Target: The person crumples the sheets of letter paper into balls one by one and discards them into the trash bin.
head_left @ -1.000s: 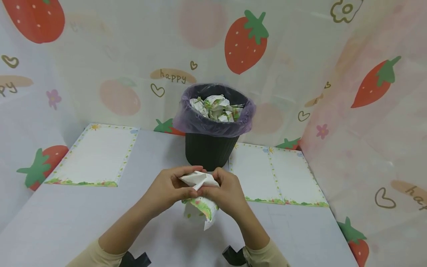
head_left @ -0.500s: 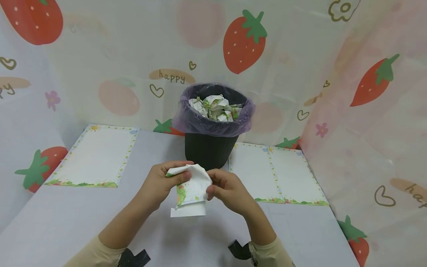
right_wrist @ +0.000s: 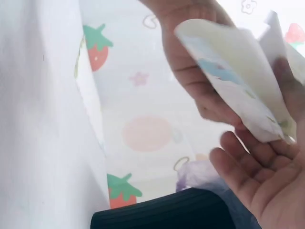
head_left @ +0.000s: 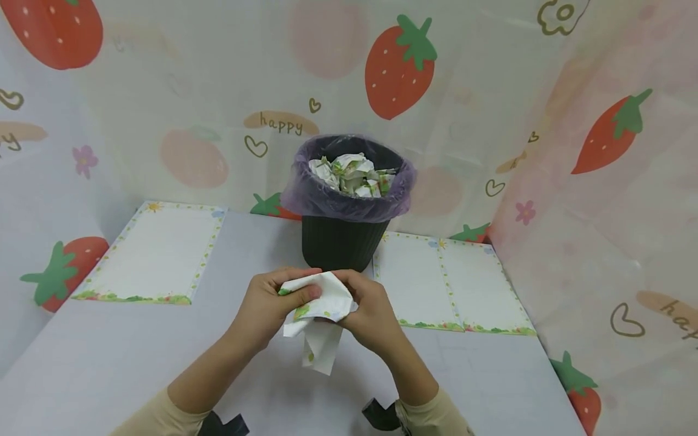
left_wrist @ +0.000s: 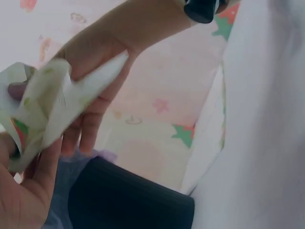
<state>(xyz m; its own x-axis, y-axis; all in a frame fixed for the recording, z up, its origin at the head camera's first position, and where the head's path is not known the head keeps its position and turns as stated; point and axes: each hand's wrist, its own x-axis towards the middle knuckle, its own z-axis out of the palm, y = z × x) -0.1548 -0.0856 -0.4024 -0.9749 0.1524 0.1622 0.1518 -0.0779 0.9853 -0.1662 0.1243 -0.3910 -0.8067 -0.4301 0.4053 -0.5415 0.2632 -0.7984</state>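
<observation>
A folded, creased sheet of paper [head_left: 331, 298], white with a printed green and floral border, is held up between both hands above the table's front part. My left hand [head_left: 267, 306] pinches its left side, thumb on top and fingers behind. On the other side my right hand [head_left: 373, 312] grips the right edge, its thumb tucked under the fold. Two loose flaps hang below the hands. The right wrist view shows the paper [right_wrist: 238, 71] bent over, with blue print on one face. In the left wrist view the paper [left_wrist: 62, 100] partly hides the fingers.
Behind the hands stands a black trash bin [head_left: 343, 242] lined with a purple bag [head_left: 297, 194], holding crumpled papers [head_left: 354, 169]. A bordered sheet [head_left: 155, 254] lies at the left; two more sheets [head_left: 417, 281] lie side by side at the right. Strawberry-printed curtains [head_left: 218, 72] enclose the table.
The paper was bunched, then spread flatter with the right hand at its edge. Now the right hand has closed in and the paper is bent again, its lower flaps hanging down.
</observation>
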